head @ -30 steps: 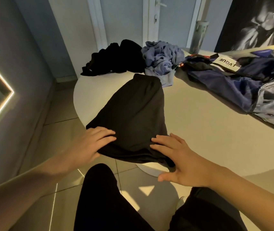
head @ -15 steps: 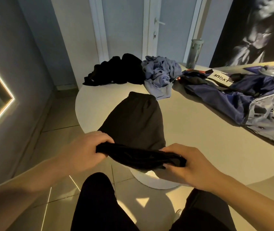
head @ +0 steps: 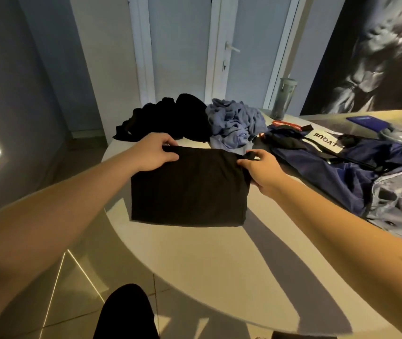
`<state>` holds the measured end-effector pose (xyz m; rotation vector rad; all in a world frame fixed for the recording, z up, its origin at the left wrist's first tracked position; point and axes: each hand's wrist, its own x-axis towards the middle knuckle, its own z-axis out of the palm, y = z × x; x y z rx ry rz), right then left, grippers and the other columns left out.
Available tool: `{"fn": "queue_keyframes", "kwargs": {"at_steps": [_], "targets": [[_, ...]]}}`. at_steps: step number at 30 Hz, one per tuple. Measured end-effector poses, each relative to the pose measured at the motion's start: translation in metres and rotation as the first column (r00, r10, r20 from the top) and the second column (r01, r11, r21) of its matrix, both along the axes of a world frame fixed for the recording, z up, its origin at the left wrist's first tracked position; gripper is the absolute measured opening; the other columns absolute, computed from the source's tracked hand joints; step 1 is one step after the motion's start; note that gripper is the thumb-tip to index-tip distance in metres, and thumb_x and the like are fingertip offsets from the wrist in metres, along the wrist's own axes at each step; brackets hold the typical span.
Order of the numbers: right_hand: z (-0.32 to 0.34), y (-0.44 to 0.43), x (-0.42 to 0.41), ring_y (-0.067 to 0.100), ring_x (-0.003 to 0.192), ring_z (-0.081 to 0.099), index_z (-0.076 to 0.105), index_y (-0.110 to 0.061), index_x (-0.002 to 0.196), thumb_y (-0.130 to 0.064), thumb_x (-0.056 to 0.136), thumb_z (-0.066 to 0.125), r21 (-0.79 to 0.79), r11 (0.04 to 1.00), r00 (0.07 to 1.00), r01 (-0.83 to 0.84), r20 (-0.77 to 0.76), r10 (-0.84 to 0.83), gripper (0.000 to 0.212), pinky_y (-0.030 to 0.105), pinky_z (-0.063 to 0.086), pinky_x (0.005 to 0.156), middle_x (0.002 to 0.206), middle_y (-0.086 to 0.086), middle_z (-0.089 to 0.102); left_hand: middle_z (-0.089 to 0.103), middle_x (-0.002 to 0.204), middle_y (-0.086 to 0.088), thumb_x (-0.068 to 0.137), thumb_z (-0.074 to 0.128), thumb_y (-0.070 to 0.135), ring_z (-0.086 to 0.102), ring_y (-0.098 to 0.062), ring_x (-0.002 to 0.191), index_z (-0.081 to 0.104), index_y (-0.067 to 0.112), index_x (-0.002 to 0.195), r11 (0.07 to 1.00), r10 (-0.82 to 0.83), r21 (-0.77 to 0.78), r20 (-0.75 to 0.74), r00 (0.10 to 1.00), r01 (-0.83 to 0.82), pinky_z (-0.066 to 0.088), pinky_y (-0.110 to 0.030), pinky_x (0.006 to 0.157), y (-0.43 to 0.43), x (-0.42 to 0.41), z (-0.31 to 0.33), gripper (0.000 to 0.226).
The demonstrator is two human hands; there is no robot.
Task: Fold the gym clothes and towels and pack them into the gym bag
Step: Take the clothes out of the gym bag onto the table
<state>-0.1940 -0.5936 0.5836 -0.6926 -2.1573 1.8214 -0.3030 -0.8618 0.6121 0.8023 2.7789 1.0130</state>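
While you hold the black garment by its far edge, it lies as a folded, roughly rectangular slab on the white table, toward the table's left edge. Your left hand has its fingers curled over the far left corner, thumb on top, pinching the cloth. Your right hand pinches the far right corner in the same way, and a small tuft of fabric sticks up between thumb and fingers. Whether that far edge is lifted clear of the table or resting on it, you cannot tell from here.

Along the table's far edge, just beyond your left hand, sits a heap of black clothes, and touching it on the right is a crumpled blue-grey cloth. The navy gym bag sprawls slack along the right side of the table, just beside your right hand, with a white lettered label on its far part. A grey bottle stands upright at the far edge behind the bag.
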Motion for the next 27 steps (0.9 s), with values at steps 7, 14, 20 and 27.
{"fn": "queue_keyframes", "kwargs": {"at_steps": [7,14,20,27], "targets": [[-0.021,-0.003,-0.027,0.034,0.132,0.047,0.040,-0.011,0.149,-0.048,0.100,0.051,0.257,0.966,0.998,0.029,0.042,-0.041,0.062,0.041,0.039,0.105,0.144,0.012,0.049,0.059,0.135,-0.005,0.090,0.075,0.022,0.059,-0.022,0.118,0.059,0.019,0.133,0.985,0.068,-0.154,-0.091,0.994,-0.081,0.050,-0.037,0.101,0.037,-0.041,-0.045,0.046],[-0.054,-0.026,-0.024,0.027,0.156,-0.003,0.024,-0.030,0.160,-0.068,0.097,0.020,0.951,0.153,0.935,-0.269,0.220,0.280,0.074,0.054,0.009,0.123,0.170,0.004,0.004,0.056,0.143,-0.005,0.100,0.055,0.031,0.043,-0.024,0.136,0.060,0.019,0.137,0.941,-0.164,-0.325,-0.685,0.710,-0.096,0.034,-0.043,0.114,0.057,-0.011,-0.068,0.039],[-0.077,-0.012,-0.032,0.019,0.156,-0.004,0.013,-0.037,0.161,-0.064,0.102,0.020,0.849,0.245,0.877,-0.469,0.413,0.246,0.065,0.052,0.003,0.124,0.170,-0.002,0.004,0.006,0.170,0.002,0.107,0.029,0.052,0.001,-0.017,0.156,0.015,0.026,0.162,0.891,-0.227,-0.438,-0.207,0.952,0.117,0.008,-0.042,0.127,0.053,-0.011,-0.101,0.063],[-0.095,-0.015,-0.029,0.020,0.156,-0.008,0.011,-0.035,0.161,-0.062,0.103,0.021,0.853,0.285,0.891,-0.437,0.367,0.268,0.065,0.048,0.002,0.124,0.170,-0.002,0.002,0.002,0.170,0.006,0.107,0.032,0.051,0.000,-0.013,0.156,0.012,0.029,0.162,0.938,-0.210,-0.318,-0.205,0.956,0.138,0.009,-0.042,0.127,0.048,-0.012,-0.123,0.063]]}}
